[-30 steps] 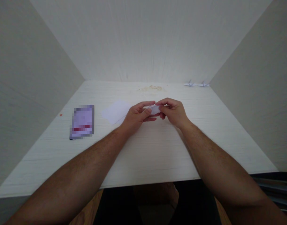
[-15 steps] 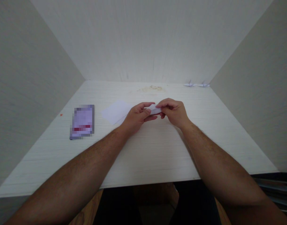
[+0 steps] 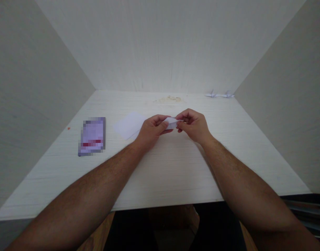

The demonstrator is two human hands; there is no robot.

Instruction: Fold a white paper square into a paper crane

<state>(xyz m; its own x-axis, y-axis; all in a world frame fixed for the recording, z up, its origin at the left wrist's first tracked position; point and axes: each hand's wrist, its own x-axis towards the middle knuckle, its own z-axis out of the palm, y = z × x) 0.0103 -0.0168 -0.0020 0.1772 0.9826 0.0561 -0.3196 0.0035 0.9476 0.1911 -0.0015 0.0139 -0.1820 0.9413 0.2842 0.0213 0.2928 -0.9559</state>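
Observation:
Between my two hands, above the middle of the table, is a small folded piece of white paper [image 3: 171, 122]. My left hand [image 3: 155, 128] grips its left end, thumb on top and fingers beneath. The thumb and fingertips of my right hand [image 3: 193, 124] pinch its right end. Part of the paper is hidden by the fingers. Flat white paper sheets [image 3: 129, 124] lie on the table just left of my left hand.
A blurred-out tablet-like object [image 3: 92, 136] lies at the left of the white table [image 3: 165, 174]. Two folded paper cranes [image 3: 212, 94] stand in the far right corner. A stained patch [image 3: 170, 99] marks the back, and a small orange bit [image 3: 68, 128] lies far left. Walls enclose three sides.
More of the folded paper's top now shows between my hands. My left fingers have closed in around it, and my right fingertips have shifted slightly along its right end.

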